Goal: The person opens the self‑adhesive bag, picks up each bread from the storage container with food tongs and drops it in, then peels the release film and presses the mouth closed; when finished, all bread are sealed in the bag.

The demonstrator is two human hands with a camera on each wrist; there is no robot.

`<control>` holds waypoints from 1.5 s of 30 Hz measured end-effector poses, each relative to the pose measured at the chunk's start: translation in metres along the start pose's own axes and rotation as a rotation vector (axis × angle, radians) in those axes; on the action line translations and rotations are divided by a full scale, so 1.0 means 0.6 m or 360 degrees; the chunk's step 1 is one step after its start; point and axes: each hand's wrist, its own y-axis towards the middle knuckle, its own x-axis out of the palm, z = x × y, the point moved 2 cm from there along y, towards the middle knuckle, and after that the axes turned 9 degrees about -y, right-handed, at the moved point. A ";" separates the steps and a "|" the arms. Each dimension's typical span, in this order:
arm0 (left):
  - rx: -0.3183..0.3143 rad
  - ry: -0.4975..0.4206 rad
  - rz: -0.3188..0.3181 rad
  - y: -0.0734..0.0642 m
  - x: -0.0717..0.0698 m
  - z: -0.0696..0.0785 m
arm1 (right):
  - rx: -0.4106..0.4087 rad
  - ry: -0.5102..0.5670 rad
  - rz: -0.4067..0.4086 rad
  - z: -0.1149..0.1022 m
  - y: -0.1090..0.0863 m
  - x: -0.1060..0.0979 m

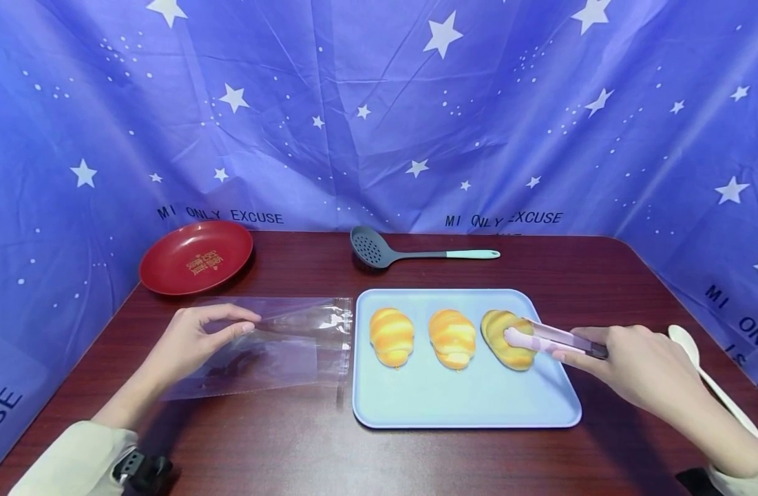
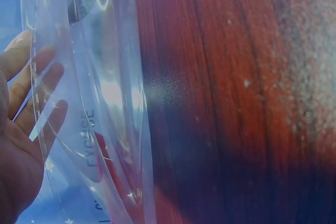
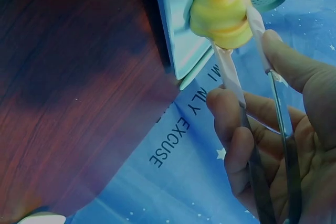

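My left hand (image 1: 189,344) pinches the upper layer of a clear plastic bag (image 1: 279,386) between thumb and fingertips, raising it off the layer beneath. In the left wrist view, fingers show through the bag's film (image 2: 113,87). My right hand (image 1: 654,368) grips tongs (image 1: 542,343) with pale pink tips and metal arms. Those tips close around the rightmost bread roll (image 1: 494,331), one on each side in the right wrist view. That roll is tilted over the light blue tray (image 1: 440,406). Two more golden rolls, one at left (image 1: 392,337) and another mid-tray (image 1: 452,334), lie on it.
Behind the tray lies a grey slotted skimmer (image 1: 371,248) with a mint handle end. A red plate (image 1: 174,262) stands at the back left. At the right table edge is a white spoon (image 1: 719,389). A blue star-patterned curtain (image 1: 379,186) encloses the table.
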 end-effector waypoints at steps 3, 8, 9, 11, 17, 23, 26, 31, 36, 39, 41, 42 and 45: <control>-0.0006 -0.0004 0.0000 0.000 0.000 0.001 | 0.0007 -0.0003 0.0020 0.001 0.000 -0.001; 0.0001 0.0006 0.0009 0.000 -0.001 0.001 | 0.0047 -0.0019 0.0040 0.005 0.000 -0.007; 0.0005 0.0010 0.0013 0.000 -0.001 0.002 | 0.0054 -0.0022 0.0043 0.006 0.000 -0.009; 0.0012 0.0016 0.0021 0.001 -0.001 0.002 | 0.0058 -0.0014 0.0053 0.007 0.000 -0.013; 0.0011 0.0024 0.0025 0.002 -0.002 0.002 | 0.0058 0.0035 0.0085 0.011 0.003 -0.025; -0.0003 0.0011 0.0025 0.002 -0.003 0.002 | 0.0050 0.0048 0.0168 0.011 0.008 -0.034; -0.0011 0.0006 0.0024 0.001 -0.002 0.002 | 0.0031 0.0060 0.0225 0.010 0.008 -0.037; -0.0010 0.0014 0.0032 0.001 -0.002 0.003 | -0.0063 0.0084 0.0355 0.004 0.011 -0.046; -0.0015 0.0020 0.0058 0.001 -0.004 0.003 | -0.0206 0.0102 0.0480 -0.013 0.023 -0.058; -0.0025 0.0021 0.0067 0.000 -0.005 0.003 | -0.0297 0.0116 0.0526 -0.028 0.032 -0.064; -0.0033 0.0015 0.0068 0.000 -0.005 0.003 | -0.0357 0.0113 0.0547 -0.041 0.038 -0.067; -0.0037 0.0011 0.0068 0.001 -0.006 0.004 | -0.0382 0.0116 0.0545 -0.047 0.042 -0.068; -0.0048 -0.0009 0.0068 0.001 -0.006 0.004 | -0.0463 0.0123 0.0559 -0.066 0.053 -0.070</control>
